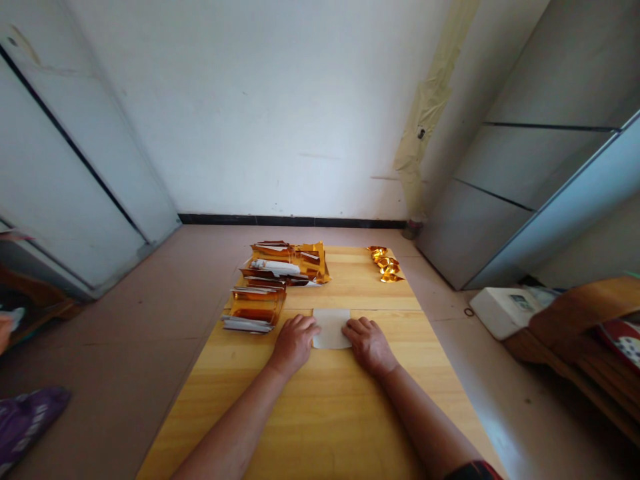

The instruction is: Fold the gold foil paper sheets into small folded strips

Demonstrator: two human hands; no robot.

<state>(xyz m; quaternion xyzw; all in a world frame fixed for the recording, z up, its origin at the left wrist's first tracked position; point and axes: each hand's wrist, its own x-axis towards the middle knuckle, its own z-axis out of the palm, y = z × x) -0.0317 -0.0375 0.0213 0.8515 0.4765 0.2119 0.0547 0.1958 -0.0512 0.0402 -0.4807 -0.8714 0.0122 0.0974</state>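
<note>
A pale sheet of paper (332, 330) lies flat on the wooden table, its near edge slightly curved. My left hand (294, 343) grips its left edge, with fingers curled and the thumb side against the paper. At the opposite edge, my right hand (369, 345) has bent fingers closed on the paper's side. Whatever is beneath the sheet is hidden. Just beyond my left hand are stacks of gold foil paper (256, 307), their edges showing white. Several folded gold foil pieces (385, 265) lie at the table's far right corner.
The wooden table (320, 413) stands before a white wall (280, 120). A grey refrigerator (505, 180) is at the far right, with a white box (501, 312) near it. A wooden seat (570, 347) is on the right. A purple bag (30, 427) lies on the floor at left.
</note>
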